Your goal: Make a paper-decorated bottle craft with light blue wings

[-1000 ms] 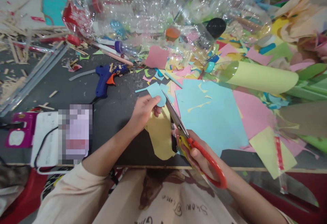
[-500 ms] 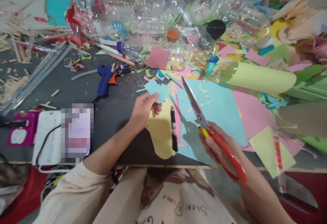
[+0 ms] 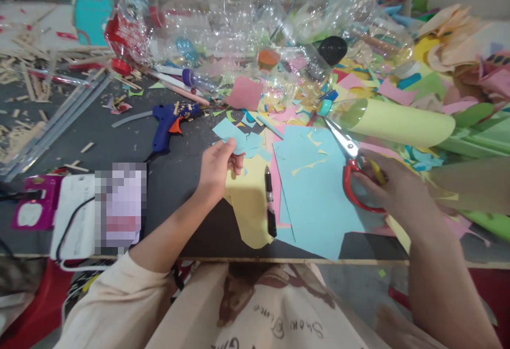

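Observation:
My left hand pinches a small light blue paper cut-out just above the dark table. Off to the right, my right hand grips red-handled scissors, laid low over the coloured sheets with blades closed and pointing up-left. Between the hands a black marker lies on a yellow sheet beside a large light blue sheet.
A blue glue gun lies left of centre. A white device with cable sits at the near left edge. Clear plastic bottles and paper scraps crowd the back. A rolled yellow-green sheet and pink paper lie at right.
My right hand carried the scissors away from the blue cut-out, to the right, and lowered them onto the paper sheets. My left hand kept the cut-out, moving slightly up.

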Demonstrator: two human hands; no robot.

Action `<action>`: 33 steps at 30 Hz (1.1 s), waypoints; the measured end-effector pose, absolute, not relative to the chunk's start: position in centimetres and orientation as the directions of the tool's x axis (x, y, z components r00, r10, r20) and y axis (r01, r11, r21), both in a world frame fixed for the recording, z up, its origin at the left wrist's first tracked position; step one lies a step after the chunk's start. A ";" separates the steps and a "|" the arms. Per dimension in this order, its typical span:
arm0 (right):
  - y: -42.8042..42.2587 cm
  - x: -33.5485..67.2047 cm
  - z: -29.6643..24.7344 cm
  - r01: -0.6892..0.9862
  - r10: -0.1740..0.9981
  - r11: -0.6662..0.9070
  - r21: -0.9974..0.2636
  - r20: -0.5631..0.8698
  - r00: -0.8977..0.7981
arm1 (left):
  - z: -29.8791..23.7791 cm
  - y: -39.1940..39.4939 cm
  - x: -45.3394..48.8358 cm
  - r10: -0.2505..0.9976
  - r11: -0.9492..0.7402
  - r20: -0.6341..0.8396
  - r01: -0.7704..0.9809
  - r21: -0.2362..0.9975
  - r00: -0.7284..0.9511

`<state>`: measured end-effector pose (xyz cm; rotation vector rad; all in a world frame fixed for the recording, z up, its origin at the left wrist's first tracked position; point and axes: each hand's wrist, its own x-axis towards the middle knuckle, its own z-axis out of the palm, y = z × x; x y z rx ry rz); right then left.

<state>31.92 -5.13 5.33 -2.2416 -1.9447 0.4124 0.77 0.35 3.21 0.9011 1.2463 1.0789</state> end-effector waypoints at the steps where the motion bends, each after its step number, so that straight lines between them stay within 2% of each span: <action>1: -5.0 31.9 5.5 0.963 0.990 -0.135 -0.233 -0.067 0.123 | 3.2 0.3 0.7 0.964 0.263 -0.264 -0.115 0.958 0.002; 3: -4.8 31.2 6.1 0.976 0.989 -0.115 -0.184 0.068 0.130 | 3.2 0.1 0.6 0.969 0.245 -0.243 -0.049 0.968 0.042; 4: -4.7 30.4 6.3 0.971 0.983 -0.095 -0.221 0.130 0.126 | 3.3 -0.1 0.6 0.969 0.233 -0.233 0.016 0.972 0.083; 5: -4.5 29.3 6.5 0.944 0.980 -0.066 -0.322 0.159 0.123 | 3.4 -0.3 0.6 0.965 0.209 -0.222 0.103 0.973 0.139; 6: -4.4 28.0 6.5 0.891 0.989 -0.024 -0.453 0.118 0.087 | 3.4 -0.4 0.6 0.955 0.168 -0.209 0.197 0.966 0.210; 8: -4.0 25.1 6.3 0.698 0.994 0.066 -0.713 -0.013 -0.108 | 3.5 -0.8 0.7 0.907 0.050 -0.183 0.335 0.941 0.379; 10: -3.6 22.3 5.7 0.499 0.960 0.060 -0.865 -0.087 -0.267 | 3.6 -1.0 0.8 0.848 -0.027 -0.165 0.352 0.936 0.504; 12: -3.1 20.2 5.0 0.314 0.964 0.021 -0.949 -0.064 -0.258 | 3.6 -1.1 0.9 0.815 0.018 -0.199 0.320 0.947 0.544; 17: -2.2 18.8 3.8 -0.002 0.974 -0.124 -0.992 -0.121 -0.190 | 3.7 -0.9 0.9 0.761 0.266 -0.367 0.258 0.929 0.535; 22: -2.1 18.9 2.7 -0.176 0.942 -0.278 -0.944 -0.233 -0.240 | 3.7 -0.8 1.1 0.731 0.242 -0.377 0.300 0.923 0.569; 26: -2.1 19.0 1.8 -0.185 0.918 -0.334 -0.924 -0.274 -0.286 | 3.5 -0.7 1.0 0.715 0.215 -0.361 0.303 0.928 0.598; 33: -2.1 19.8 1.4 -0.121 0.949 -0.170 -0.978 -0.129 -0.289 | 3.0 -0.6 0.5 0.638 0.116 -0.348 0.361 0.925 0.687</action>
